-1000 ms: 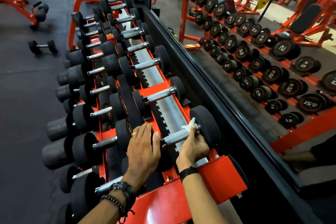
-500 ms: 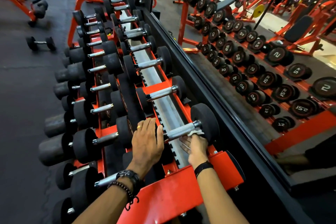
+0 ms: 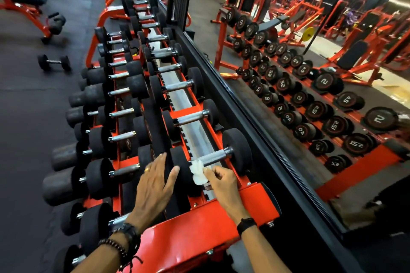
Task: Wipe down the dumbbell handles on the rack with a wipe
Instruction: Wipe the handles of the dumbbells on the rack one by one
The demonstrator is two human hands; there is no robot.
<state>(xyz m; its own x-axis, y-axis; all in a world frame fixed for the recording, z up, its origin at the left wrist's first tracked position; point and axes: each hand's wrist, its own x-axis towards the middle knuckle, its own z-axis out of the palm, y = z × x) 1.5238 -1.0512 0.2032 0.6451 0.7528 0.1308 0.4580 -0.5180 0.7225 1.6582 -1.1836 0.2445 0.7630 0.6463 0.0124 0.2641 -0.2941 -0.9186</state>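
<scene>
The left hand (image 3: 153, 186) lay flat, fingers straight, on the near dumbbell's (image 3: 213, 157) black head, hiding part of it. The right hand (image 3: 221, 182) pinched a crumpled white wipe (image 3: 198, 172) against the handle's (image 3: 214, 158) near end; that handle ran across the red rack (image 3: 195, 235) toward the mirror (image 3: 310, 95).

Rack (image 3: 199, 235): bright orange-red frame with a grey metal centre strip. Dumbbells (image 3: 237, 148): matte black heads, silver knurled handles (image 3: 214, 157). Wipe (image 3: 198, 172): white, crumpled. Floor (image 3: 26, 99): dark grey. Plate (image 3: 308, 33) in the mirror: yellow. Mirrored dumbbell ends: black with white numerals and red rings.
</scene>
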